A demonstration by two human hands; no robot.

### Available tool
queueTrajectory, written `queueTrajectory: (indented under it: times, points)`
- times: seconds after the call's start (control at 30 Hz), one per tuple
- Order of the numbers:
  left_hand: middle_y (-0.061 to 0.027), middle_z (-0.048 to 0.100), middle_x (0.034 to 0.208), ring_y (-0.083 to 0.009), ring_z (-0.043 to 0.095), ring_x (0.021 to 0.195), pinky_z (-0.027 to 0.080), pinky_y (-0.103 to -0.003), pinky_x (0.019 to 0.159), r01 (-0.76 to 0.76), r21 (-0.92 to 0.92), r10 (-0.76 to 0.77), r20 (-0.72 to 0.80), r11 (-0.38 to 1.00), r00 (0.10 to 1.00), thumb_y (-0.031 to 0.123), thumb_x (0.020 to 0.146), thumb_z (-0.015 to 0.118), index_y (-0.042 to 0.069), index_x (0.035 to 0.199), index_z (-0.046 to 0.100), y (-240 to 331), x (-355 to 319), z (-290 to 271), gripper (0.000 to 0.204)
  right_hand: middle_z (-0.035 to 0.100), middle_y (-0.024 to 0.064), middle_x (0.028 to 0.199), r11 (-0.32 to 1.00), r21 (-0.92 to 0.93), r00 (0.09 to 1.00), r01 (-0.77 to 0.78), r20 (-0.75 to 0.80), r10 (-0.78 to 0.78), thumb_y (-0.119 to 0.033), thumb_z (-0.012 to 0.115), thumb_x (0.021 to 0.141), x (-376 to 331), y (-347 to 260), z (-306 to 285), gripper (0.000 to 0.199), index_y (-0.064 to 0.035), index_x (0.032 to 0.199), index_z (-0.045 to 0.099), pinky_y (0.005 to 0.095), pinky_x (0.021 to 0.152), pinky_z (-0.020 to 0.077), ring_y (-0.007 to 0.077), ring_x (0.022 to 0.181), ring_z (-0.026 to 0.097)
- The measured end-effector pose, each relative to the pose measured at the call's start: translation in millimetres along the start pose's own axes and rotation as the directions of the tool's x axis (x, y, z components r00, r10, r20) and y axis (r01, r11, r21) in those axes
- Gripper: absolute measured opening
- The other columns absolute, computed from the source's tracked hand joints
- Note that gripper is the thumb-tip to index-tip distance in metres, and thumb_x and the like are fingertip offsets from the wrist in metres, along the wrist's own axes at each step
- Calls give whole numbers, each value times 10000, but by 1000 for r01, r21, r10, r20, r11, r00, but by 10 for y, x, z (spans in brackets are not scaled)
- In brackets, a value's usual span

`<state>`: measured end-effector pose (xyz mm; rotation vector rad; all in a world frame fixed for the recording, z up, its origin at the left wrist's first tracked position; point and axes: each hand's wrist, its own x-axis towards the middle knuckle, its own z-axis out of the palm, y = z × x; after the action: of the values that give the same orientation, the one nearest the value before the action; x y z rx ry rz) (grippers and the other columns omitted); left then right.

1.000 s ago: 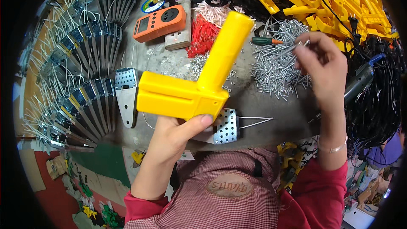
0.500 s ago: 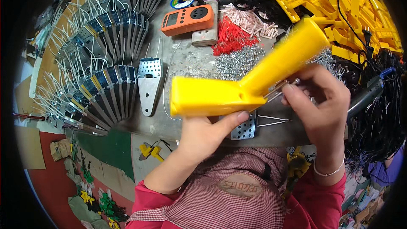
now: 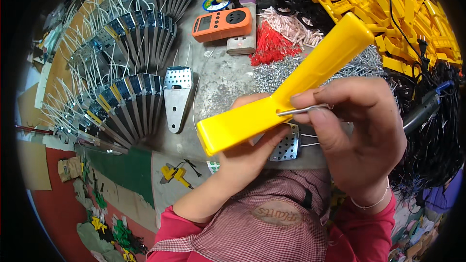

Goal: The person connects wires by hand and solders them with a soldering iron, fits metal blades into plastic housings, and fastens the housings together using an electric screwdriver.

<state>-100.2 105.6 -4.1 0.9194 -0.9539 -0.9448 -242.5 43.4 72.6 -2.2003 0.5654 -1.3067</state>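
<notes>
My left hand (image 3: 240,162) is closed around an angled yellow plastic handle housing (image 3: 242,121) from below, its tubular arm pointing up to the right. My right hand (image 3: 364,133) pinches a thin metal screw (image 3: 302,110) between thumb and fingers. The tip of that screw meets a small hole near the housing's bend; how deep it sits I cannot tell. More metal, perhaps further screws, shows between the right fingertips. Just below the housing lies a perforated metal plate (image 3: 287,148) with white wires, partly hidden by my left hand.
Fanned rows of wired metal plates (image 3: 141,92) fill the left, beside a single triangular plate (image 3: 177,102). Behind are an orange meter (image 3: 221,24), red pieces (image 3: 274,43), nuts (image 3: 274,73) and loose screws (image 3: 361,63). Yellow housings (image 3: 369,5) and black cables (image 3: 429,131) crowd the right.
The housing has tilted, its left end dropping and turning toward me. My right hand has brought the screw up to the hole in its side. The view has shifted slightly.
</notes>
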Motion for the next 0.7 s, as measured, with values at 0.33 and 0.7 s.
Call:
queueTrajectory:
  times: [0.33, 0.7]
  points:
    - [-133, 671, 1124, -234, 668, 1019, 518, -337, 903, -539, 663, 299, 449, 520, 842, 58, 770, 790, 12, 1172, 614, 131, 242, -174, 441, 633, 171, 1081, 786, -606, 979, 118, 202, 8, -19, 699, 773, 2, -234, -286, 263, 12, 1033, 678, 363, 785, 523, 289, 949, 643]
    - [-166, 581, 1282, -339, 549, 1212, 423, -415, 1019, -348, 696, -244, 601, 628, 761, 404, 594, 872, 29, 1333, 515, -6, 267, -241, 902, 541, 46, 847, 567, -822, 806, 47, 367, 465, -126, 718, 629, -577, 158, -619, 370, -88, 986, 627, 388, 735, 443, 247, 822, 567]
